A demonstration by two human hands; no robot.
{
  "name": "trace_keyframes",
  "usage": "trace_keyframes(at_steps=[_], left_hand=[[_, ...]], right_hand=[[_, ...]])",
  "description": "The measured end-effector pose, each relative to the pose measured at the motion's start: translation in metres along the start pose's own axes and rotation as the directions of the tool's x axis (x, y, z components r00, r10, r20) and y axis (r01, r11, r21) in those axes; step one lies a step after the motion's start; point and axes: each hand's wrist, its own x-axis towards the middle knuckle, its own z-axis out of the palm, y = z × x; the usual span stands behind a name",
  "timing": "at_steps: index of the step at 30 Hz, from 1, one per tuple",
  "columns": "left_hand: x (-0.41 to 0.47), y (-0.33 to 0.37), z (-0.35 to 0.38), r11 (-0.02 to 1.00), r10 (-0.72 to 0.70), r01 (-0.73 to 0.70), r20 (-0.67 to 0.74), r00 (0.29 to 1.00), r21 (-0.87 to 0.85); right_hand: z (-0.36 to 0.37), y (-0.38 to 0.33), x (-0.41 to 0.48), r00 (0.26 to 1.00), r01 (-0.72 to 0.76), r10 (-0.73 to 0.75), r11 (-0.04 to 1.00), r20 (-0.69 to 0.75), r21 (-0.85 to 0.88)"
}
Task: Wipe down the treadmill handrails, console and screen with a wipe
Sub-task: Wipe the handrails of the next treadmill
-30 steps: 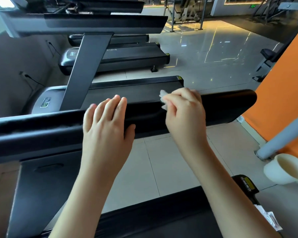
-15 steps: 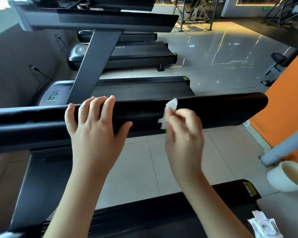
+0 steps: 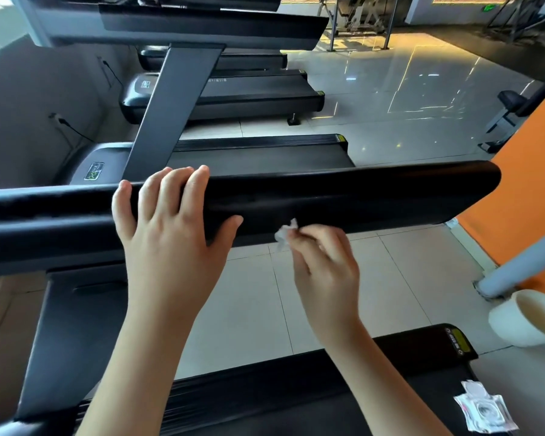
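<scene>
While the left hand (image 3: 170,240) rests on the handrail (image 3: 375,196), its fingers (image 3: 199,187) laid nearly straight over the top edge and the thumb spread on the near face, the right hand (image 3: 324,272) is at the rail's lower edge. The right hand's fingers (image 3: 315,239) are curled and pinch a small crumpled wipe (image 3: 284,233). The wipe touches that lower edge at 11 o'clock from the knuckles.

The rail's long axis runs from 9 to 3 o'clock, and its rounded free end at 3 o'clock is well apart from the wipe. The right hand is the nearer to that end, and the left hand blocks the way toward 9 o'clock.

I judge the coming move to be a slide along the axis toward 3 o'clock, with the wipe pressed to the rail. I cannot make out this treadmill's console or screen.
</scene>
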Motion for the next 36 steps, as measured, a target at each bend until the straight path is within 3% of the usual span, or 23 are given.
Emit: trace_keyframes(at_steps=[3,7,12,14,19,23,28,33,36], left_hand=[[0.0,0.0,0.001,1.0,0.005,-0.005,0.009,1.0,0.001],[0.0,-0.001,0.001,1.0,-0.002,0.002,0.012,1.0,0.01],[0.001,-0.001,0.0,1.0,0.005,-0.005,0.019,1.0,0.012],[0.001,-0.001,0.0,1.0,0.004,-0.004,0.022,1.0,0.014],[0.001,0.0,-0.002,1.0,-0.001,0.001,0.049,0.999,0.016],[0.004,-0.007,-0.007,0.999,0.019,-0.015,0.095,0.995,-0.04],[0.001,-0.021,-0.013,1.0,-0.009,0.009,0.072,0.997,0.002],[0.0,-0.024,-0.011,1.0,0.013,-0.014,0.031,0.999,0.015],[-0.001,-0.024,-0.009,0.999,0.031,-0.031,0.014,0.999,0.01]], right_hand=[[-0.003,0.002,0.002,0.991,-0.086,0.087,0.996,-0.105,0.018],[0.008,-0.015,0.004,0.999,0.021,-0.019,0.999,-0.042,0.037],[0.002,-0.013,0.035,0.989,0.002,-0.001,1.0,-0.147,0.008],[0.005,-0.021,0.039,0.994,-0.014,0.015,1.0,-0.106,0.007],[0.009,-0.022,0.071,0.986,0.105,-0.103,0.994,0.128,-0.003],[0.008,-0.015,0.089,0.993,0.004,0.005,0.997,0.114,-0.08],[0.015,-0.036,0.078,0.964,0.137,-0.139,0.99,0.227,0.028],[-0.002,-0.017,0.067,0.993,0.04,-0.028,0.994,0.111,-0.102],[-0.002,-0.036,0.047,0.98,0.085,-0.066,0.992,0.186,-0.096]])
